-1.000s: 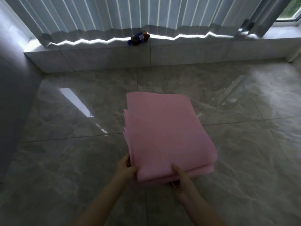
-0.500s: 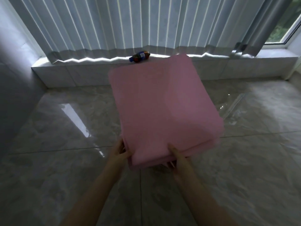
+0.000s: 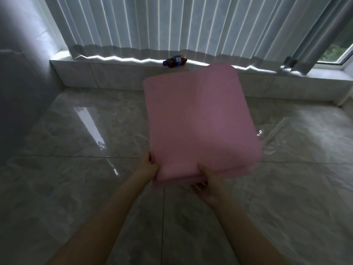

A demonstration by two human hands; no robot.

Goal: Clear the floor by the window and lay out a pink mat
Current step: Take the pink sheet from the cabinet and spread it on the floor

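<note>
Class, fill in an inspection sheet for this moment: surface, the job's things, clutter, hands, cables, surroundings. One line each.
Surface: glossy marble-look floor tiles, reflecting window light.
Job's things: folded pink mat, held up off the floor, not yet spread.
Clutter: clear plastic sheet lying on the floor to the right; bottle lying on its side on the window ledge.
Hands: left hand and right hand both grip the mat's near edge.
Cables: nothing seen.
Surroundings: vertical blinds over the window; grey wall on the left.

Folded mat (image 3: 200, 121) held up over floor (image 3: 76, 150).
Left hand (image 3: 150, 166) and right hand (image 3: 209, 181) grip its near edge; bottle (image 3: 174, 61) lies on sill (image 3: 114, 63) under blinds (image 3: 172, 23).
</note>
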